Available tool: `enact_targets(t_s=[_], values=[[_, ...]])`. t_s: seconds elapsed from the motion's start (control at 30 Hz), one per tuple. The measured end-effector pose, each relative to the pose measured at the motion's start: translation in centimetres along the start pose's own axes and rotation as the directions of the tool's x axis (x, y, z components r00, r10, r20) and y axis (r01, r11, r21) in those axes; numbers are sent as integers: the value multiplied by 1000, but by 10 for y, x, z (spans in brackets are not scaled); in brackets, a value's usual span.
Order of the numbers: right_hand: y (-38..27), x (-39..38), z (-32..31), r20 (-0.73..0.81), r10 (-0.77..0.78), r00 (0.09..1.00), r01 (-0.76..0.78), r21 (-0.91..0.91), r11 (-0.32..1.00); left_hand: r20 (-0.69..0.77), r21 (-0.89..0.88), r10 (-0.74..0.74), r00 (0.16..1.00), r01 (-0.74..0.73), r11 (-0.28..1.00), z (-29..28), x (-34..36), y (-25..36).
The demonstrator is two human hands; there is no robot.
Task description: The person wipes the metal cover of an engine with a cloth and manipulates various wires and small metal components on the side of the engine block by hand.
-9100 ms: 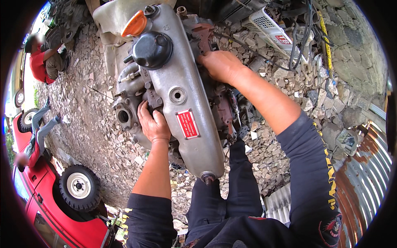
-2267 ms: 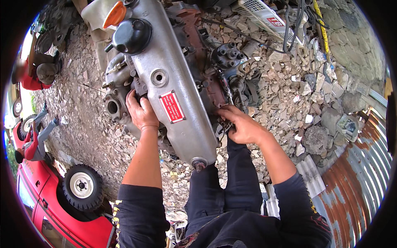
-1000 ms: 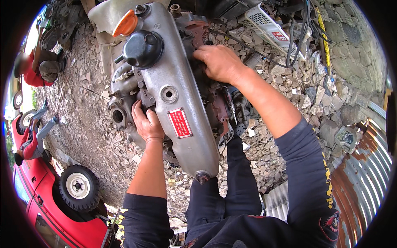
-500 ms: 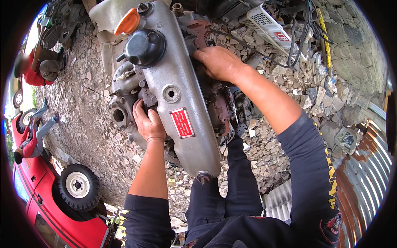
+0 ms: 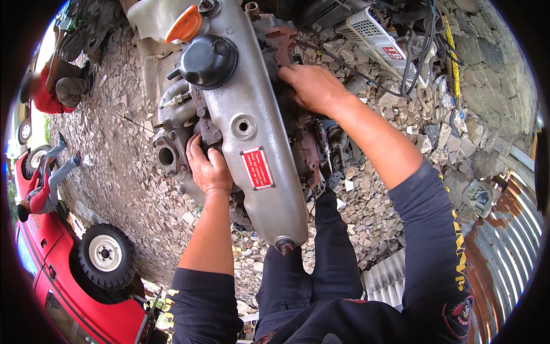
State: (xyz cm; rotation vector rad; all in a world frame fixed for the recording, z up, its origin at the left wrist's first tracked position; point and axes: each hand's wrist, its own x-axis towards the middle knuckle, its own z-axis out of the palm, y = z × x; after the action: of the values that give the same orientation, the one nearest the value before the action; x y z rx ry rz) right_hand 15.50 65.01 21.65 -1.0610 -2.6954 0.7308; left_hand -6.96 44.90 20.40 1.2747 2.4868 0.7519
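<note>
Both flanks of the engine [image 5: 254, 106] before you are occupied: your left hand [image 5: 210, 170] apparently braces it, opposing your right hand [image 5: 316, 90]. Fingertips are hidden, so neither grip's closure can be told

Room lies open over the left gravel [image 5: 129, 172], but the engine [image 5: 258, 109] blocks the middle and cables [image 5: 427, 43] the far right.

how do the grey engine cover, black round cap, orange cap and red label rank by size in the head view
1. grey engine cover
2. black round cap
3. orange cap and red label: too alike to rank
</note>
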Motion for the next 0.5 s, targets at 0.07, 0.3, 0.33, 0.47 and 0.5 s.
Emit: enact_targets(t_s=[0.07,0.3,0.33,0.47,0.5], values=[[-5,4,-4,92,51,994,-50,-13,999,-6,2,6,1000,-6,1000,0,0,-2],[-7,0,-4,7,20,1000,-20,38,999,3,6,-1,1000,1,1000,-2,0,-1],[-7,1,-4,-4,9,1000,-8,49,999,5,-1,-5,1000,5,1000,-2,1,0],[-11,4,-9,152,127,980,-128,-5,992,-5,14,18,1000,-18,1000,-1,1,-3],[-11,5,-10,156,135,978,-134,-17,991,-6,14,18,1000,-18,1000,-1,1,-3]])
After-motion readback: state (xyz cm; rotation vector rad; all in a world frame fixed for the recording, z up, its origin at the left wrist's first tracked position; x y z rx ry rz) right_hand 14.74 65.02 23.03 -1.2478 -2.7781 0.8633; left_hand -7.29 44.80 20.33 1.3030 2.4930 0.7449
